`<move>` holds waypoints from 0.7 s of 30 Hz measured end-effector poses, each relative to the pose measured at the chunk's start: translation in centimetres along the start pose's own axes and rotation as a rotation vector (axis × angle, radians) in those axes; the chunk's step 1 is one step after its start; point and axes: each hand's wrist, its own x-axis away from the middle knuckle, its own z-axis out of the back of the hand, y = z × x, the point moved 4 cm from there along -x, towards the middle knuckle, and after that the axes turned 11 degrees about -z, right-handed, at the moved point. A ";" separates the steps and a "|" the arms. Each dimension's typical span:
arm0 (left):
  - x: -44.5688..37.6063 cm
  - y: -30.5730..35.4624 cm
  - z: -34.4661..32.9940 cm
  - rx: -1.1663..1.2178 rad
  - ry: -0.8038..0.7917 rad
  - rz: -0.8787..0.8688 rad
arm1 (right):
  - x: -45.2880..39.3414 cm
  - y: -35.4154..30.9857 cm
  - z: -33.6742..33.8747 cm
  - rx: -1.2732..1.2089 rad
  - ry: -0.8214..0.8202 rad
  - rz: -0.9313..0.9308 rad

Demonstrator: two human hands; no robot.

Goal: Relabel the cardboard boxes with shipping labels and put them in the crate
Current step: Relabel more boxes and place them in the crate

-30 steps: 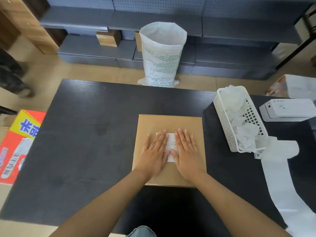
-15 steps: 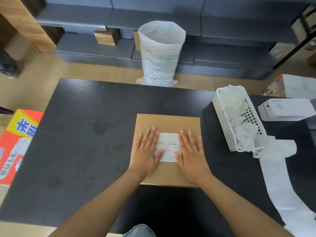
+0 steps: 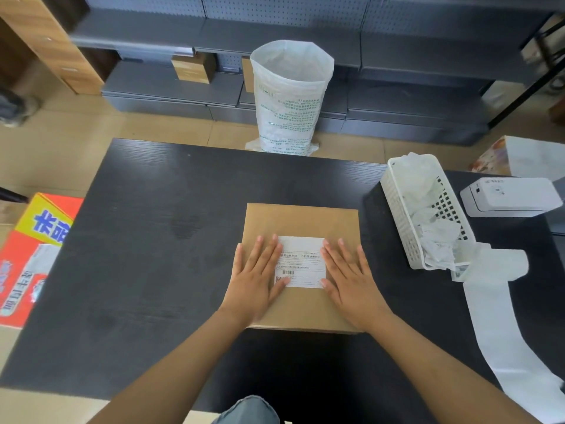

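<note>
While lying flat on counter [image 3: 153,240]: cardboard box [image 3: 301,221], long axis running away from viewer; shipping label [image 3: 301,260] squared to it; left hand [image 3: 255,278], right hand [image 3: 351,280] pressed flat, fingers straight, flanking label.

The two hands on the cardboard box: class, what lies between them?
In the head view, the white shipping label lies between the left hand and the right hand, stuck flat on the cardboard box; each hand overlaps one label edge.
</note>
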 end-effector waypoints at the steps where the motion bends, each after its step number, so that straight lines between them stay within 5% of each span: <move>1: 0.0 0.0 -0.1 0.009 -0.007 0.004 | 0.0 0.0 -0.1 0.008 -0.008 -0.008; 8: -0.4 -0.4 -0.1 0.074 -0.030 0.006 | 0.0 -0.2 -0.1 -0.056 -0.027 -0.042; 12: -0.1 -1.5 1.3 0.342 0.157 0.023 | 0.6 0.7 1.3 -0.480 0.140 -0.230; 14: 0.9 -2.5 1.7 0.531 0.324 0.187 | 1.1 2.0 1.3 -0.683 0.201 -0.431; 17: 2.8 -4.1 1.2 0.966 0.454 0.614 | 1.9 3.4 0.1 -1.021 0.059 -0.710; 19: 3.6 -4.5 0.4 1.274 0.458 0.779 | 2.3 3.6 -0.4 -1.179 -0.051 -0.802; 21: 4.2 -4.2 -0.3 1.393 0.312 0.748 | 2.6 3.5 -0.8 -1.235 -0.124 -0.835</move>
